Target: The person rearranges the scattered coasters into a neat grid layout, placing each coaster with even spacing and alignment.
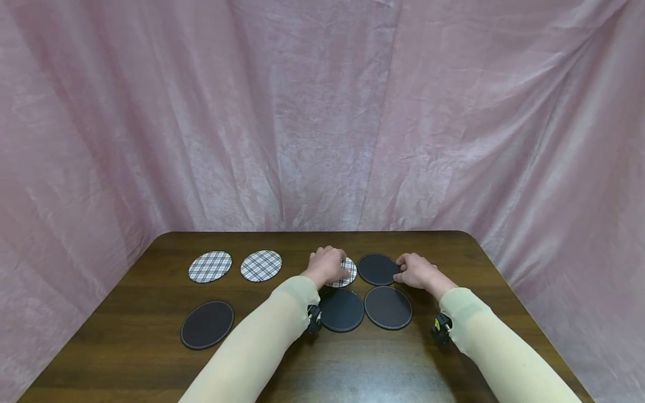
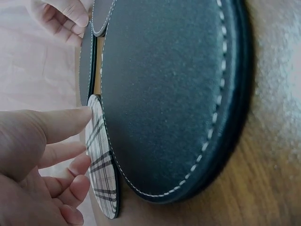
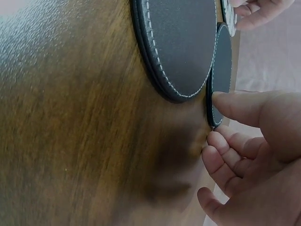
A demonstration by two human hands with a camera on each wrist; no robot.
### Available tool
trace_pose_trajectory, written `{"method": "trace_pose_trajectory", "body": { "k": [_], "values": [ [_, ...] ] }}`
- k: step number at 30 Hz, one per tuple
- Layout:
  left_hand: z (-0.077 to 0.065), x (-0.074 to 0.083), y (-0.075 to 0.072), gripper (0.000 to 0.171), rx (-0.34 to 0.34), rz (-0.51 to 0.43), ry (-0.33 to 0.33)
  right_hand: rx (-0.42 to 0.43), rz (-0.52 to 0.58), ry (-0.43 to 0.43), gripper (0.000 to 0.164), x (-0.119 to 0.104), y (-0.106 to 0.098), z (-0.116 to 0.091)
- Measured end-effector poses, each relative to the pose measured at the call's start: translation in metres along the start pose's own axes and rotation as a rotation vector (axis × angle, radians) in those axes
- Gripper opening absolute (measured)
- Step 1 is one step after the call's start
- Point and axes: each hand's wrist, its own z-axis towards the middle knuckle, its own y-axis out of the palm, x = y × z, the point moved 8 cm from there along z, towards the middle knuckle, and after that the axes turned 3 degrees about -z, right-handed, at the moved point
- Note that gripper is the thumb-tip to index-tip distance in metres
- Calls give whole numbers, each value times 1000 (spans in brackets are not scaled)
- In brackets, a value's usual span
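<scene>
My left hand (image 1: 327,266) reaches over a round plaid coaster (image 1: 347,274) that lies flat. In the left wrist view the thumb tip meets the edge of the plaid coaster (image 2: 101,160), and the loosely bent fingers overlap its side. At the right edge of a dark round coaster (image 1: 377,269) is my right hand (image 1: 418,271). Its thumb touches the rim of that dark coaster (image 3: 222,70) in the right wrist view, with the index fingertip beside the edge. Directly in front lie two more dark, white-stitched coasters, one left (image 1: 342,310) and one right (image 1: 388,308).
Towards the left of the brown wooden table (image 1: 126,336) lie two plaid coasters, an outer one (image 1: 210,266) and an inner one (image 1: 261,266). A dark coaster (image 1: 207,325) is nearer the front there. A pink curtain (image 1: 322,112) hangs behind the table.
</scene>
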Motion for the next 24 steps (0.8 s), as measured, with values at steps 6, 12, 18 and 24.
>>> {"method": "trace_pose_trajectory", "body": {
  "k": [6, 12, 18, 24],
  "values": [
    [-3, -1, 0, 48, -12, -2, -11, -4, 3, -45, 52, -30, -19, -29],
    [-11, -2, -6, 50, -12, -31, 22, -32, 109, -54, 52, -59, -37, -59],
    [-31, -6, -22, 56, 4, -54, 81, 46, 64, -80, 62, -63, -41, -71],
    [-47, -16, -36, 63, 0, -41, 96, 96, -6, -64, 75, -89, -46, -89]
  ]
}}
